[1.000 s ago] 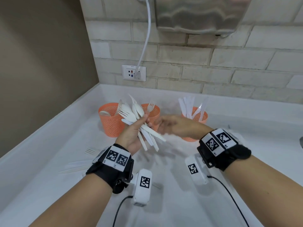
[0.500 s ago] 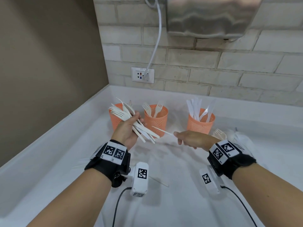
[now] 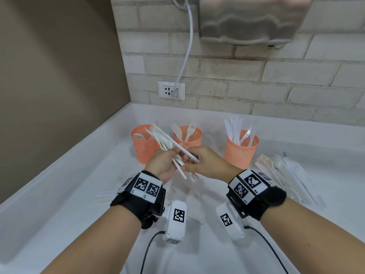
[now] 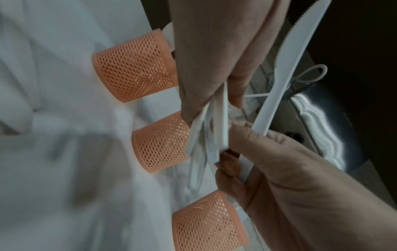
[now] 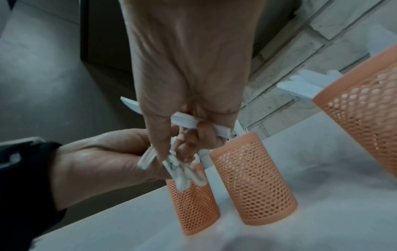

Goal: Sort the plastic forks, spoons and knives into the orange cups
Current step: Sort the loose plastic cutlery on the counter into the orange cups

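Three orange mesh cups stand in a row at the back: the left cup [image 3: 145,149] holds spoons, the middle cup [image 3: 188,139] forks, the right cup [image 3: 241,153] knives. My left hand [image 3: 166,163] grips a bundle of white cutlery [image 3: 178,167] in front of the left and middle cups. My right hand [image 3: 207,163] meets it and pinches the handle of a white knife [image 3: 175,144], which slants up and left across the bundle. The left wrist view shows the knife's serrated blade [image 4: 294,59] beside the bundle [image 4: 206,139].
Loose forks and clear-wrapped cutlery [image 3: 286,175] lie on the white counter [image 3: 197,254] right of the right cup. A few pieces [image 3: 106,194] lie at the left by the raised edge. A wall socket [image 3: 170,90] and a metal dryer [image 3: 250,18] are behind.
Half a second ago my right hand held a piece apart, to the right of the bundle. It has come back to the left hand, and the knife now lies across the bundle.
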`<state>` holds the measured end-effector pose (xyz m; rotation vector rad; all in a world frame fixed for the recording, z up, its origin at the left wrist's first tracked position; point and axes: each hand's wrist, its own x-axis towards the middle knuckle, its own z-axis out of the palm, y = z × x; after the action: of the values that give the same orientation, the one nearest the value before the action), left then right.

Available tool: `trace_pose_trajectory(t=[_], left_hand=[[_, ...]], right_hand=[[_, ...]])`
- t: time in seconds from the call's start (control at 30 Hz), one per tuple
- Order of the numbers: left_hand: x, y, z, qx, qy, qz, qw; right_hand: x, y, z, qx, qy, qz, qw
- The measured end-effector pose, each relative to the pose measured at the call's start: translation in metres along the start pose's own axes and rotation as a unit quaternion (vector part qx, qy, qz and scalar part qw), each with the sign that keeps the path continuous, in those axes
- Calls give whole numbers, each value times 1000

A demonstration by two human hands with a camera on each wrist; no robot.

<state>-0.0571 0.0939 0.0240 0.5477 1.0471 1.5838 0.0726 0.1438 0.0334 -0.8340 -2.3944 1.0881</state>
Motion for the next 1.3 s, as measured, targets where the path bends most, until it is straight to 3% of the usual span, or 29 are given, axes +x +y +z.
trace_pose_trajectory(t=[0.13,0.3,0.4,0.5,0.63,0.73,0.87,0.93,1.03,1.13,1.3], left_hand=[[0,-1,-2,21,-10,-14,1000],[0,2,0,-7,31,-6,999],[5,4,-3,-16,49,5,999],[5,1,3,-17,31,7,999],[5,-6,13,20,-11,1,1000],[7,-3,10,-2,-11,15,1000],[12,3,-1,-27,21,17,999],[13,2,-3,-27,12,6,1000],[12,-4,1,1,-23,1,1000],[7,-8,7,28,-73,-2,997],[1,-7,7,46,-125,-12,991]], right_hand=[[-4,3,-6,2,-29,20,999],[-11,16,-21,157,-68,118,978],[-15,23,-29,135,-72,153,976],[-14,23,-24,92,-92,138,982],[-11,13,-8,123,-95,59,986],[-14,19,-10,98,-104,69,987],[-23,27,-37,19,-180,109,977],[-21,22,-56,-31,-141,98,985],[-7,11,-83,-56,-6,7,998],[8,14,-102,-47,115,-46,991],[24,59,-104,29,240,40,969]])
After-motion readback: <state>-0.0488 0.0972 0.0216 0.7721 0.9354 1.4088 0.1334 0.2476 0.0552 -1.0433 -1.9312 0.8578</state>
